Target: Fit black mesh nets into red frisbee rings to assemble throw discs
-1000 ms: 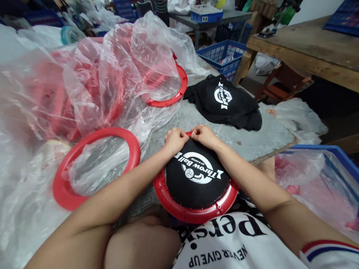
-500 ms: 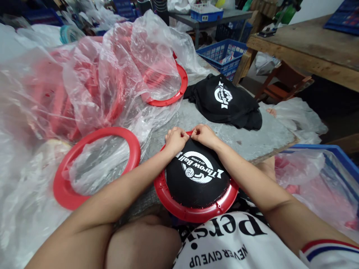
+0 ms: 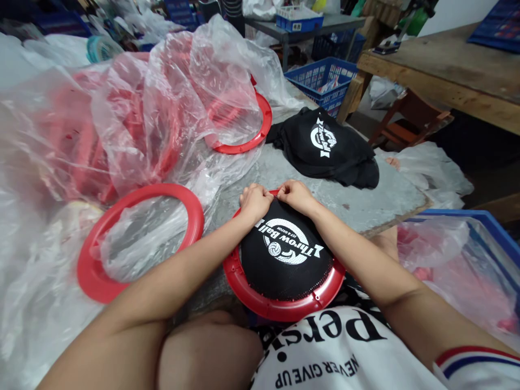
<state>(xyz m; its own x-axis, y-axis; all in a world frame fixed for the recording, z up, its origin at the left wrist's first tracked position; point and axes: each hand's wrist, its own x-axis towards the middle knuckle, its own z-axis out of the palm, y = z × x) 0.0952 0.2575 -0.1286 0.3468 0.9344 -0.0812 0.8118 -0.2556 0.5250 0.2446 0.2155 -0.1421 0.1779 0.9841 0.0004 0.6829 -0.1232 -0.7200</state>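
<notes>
A red plastic ring (image 3: pixel 268 309) rests at the table's near edge, against my body. Black printed fabric (image 3: pixel 260 276) with white "Throw Ball" lettering spans its middle. At the ring's far edge, my left hand (image 3: pixel 255 200) is closed, its fingers pinching the fabric's edge against the rim. Close beside it, my right hand (image 3: pixel 296 195) pinches the same edge with thumb and forefinger. The fingertips hide the exact spot where fabric and rim meet. Along the near side the fabric's edge lies inside the rim, which has small pegs or holes.
To the left lies another red ring (image 3: pixel 93 276) on clear plastic. Behind it, a big plastic bag (image 3: pixel 162 97) holds several red rings. A heap of black printed fabric (image 3: pixel 341 151) sits further back on the grey table (image 3: pixel 325 200). A blue crate (image 3: pixel 483 216) stands at right.
Almost nothing differs. Both hands stay at the ring's far edge, with only a very slight shift of the fingers and fabric.
</notes>
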